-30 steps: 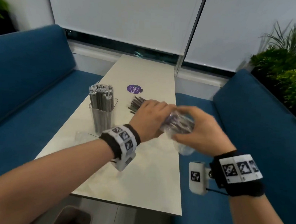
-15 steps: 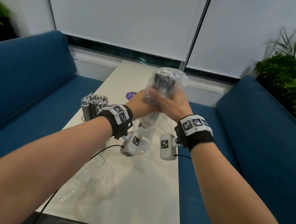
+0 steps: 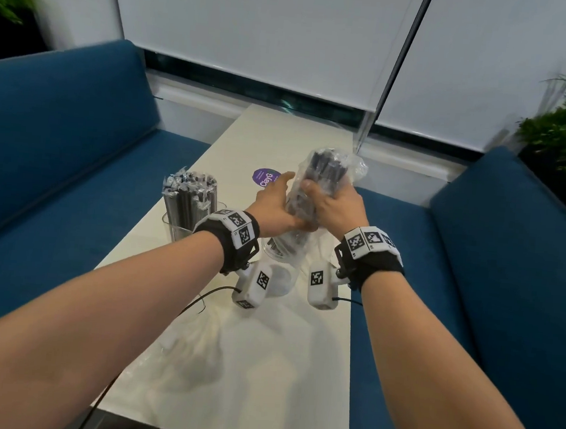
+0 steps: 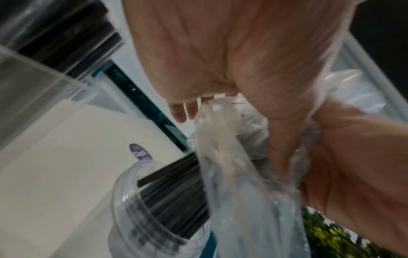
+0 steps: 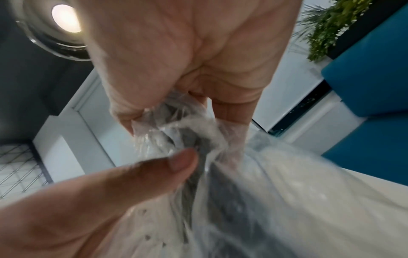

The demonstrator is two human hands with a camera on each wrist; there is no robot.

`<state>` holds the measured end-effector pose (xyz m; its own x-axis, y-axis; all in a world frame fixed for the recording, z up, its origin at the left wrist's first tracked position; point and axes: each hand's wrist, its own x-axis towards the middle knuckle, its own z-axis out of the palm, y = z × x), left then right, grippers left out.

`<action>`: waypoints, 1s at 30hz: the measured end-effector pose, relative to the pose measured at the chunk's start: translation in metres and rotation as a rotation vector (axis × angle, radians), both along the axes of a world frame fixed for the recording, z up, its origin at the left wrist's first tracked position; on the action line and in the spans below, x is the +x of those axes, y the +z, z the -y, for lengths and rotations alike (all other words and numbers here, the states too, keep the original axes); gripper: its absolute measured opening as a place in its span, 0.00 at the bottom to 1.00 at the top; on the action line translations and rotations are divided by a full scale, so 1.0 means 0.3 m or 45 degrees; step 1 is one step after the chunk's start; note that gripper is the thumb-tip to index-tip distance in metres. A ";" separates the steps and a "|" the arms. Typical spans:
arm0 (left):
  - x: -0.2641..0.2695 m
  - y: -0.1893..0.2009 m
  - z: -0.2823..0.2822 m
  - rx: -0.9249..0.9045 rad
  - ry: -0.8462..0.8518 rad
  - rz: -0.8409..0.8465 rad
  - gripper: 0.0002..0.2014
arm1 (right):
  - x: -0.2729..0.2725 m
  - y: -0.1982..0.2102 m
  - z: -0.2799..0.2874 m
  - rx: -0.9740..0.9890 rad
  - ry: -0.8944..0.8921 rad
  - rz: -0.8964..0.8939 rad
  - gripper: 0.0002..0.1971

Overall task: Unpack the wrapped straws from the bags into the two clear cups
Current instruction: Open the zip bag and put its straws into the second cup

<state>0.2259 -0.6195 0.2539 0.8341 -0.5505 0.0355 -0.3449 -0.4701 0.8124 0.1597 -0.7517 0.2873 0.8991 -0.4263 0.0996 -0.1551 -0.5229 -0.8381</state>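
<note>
Clear plastic bag of dark wrapped straws, upright and raised above the table, its lower end over a round clear cup near the table's right side. Straw ends poking into that cup's mouth in the left wrist view, with loose film trailing alongside.

Right hand wrapped round the bag's middle, fingers and thumb curled tight on the film and the bundle inside; crumpled plastic bunched in that grasp in the right wrist view. Left hand against the bag's left side, thumb tucked at the bag's lower part and touching the right hand; fingers extended forward, nearly straight, alongside the bag. Whether the left hand actually pinches the film: cannot tell.

To the left, a second clear cup, square-walled, packed full of upright wrapped straws with crimped silvery tops, just beside the left wrist. Beyond the hands, a round purple sticker on the tabletop. On the near part of the table, crumpled empty clear film.

Marker-patterned bands and small white camera units on both wrists. Blue upholstered benches on either side of the table, white roller blinds behind, green plants at the far right.
</note>
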 end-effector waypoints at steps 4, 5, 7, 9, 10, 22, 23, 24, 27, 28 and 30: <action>0.001 0.035 -0.030 0.026 0.016 0.025 0.44 | 0.014 0.004 0.027 -0.013 -0.022 -0.017 0.21; 0.003 0.039 -0.031 -0.011 0.009 -0.013 0.42 | 0.019 0.007 0.028 -0.020 -0.019 -0.007 0.22; 0.008 0.049 -0.032 -0.044 0.019 -0.013 0.40 | 0.021 0.018 0.025 -0.035 -0.034 0.026 0.23; 0.011 0.055 -0.032 -0.012 0.006 0.007 0.38 | 0.026 0.012 0.025 -0.050 -0.027 -0.002 0.26; 0.009 0.054 -0.033 0.045 -0.007 0.014 0.37 | 0.021 0.008 0.020 -0.065 0.009 -0.064 0.29; 0.017 0.062 -0.067 0.138 0.047 0.087 0.35 | -0.039 -0.019 0.019 -0.248 0.033 -0.166 0.23; 0.016 0.065 -0.070 0.134 0.047 0.101 0.32 | -0.043 -0.016 0.021 -0.295 0.043 -0.194 0.23; 0.016 0.069 -0.072 0.120 0.046 0.106 0.30 | -0.047 -0.008 0.023 -0.302 0.024 -0.168 0.23; 0.014 0.078 -0.080 0.046 0.067 0.107 0.28 | -0.066 0.027 0.011 -0.204 -0.069 -0.085 0.24; 0.011 0.081 -0.083 0.020 0.075 0.104 0.27 | -0.070 0.029 0.009 -0.213 -0.029 -0.132 0.23; 0.003 0.090 -0.093 -0.013 0.082 0.096 0.26 | -0.082 0.028 0.003 -0.287 0.105 -0.254 0.20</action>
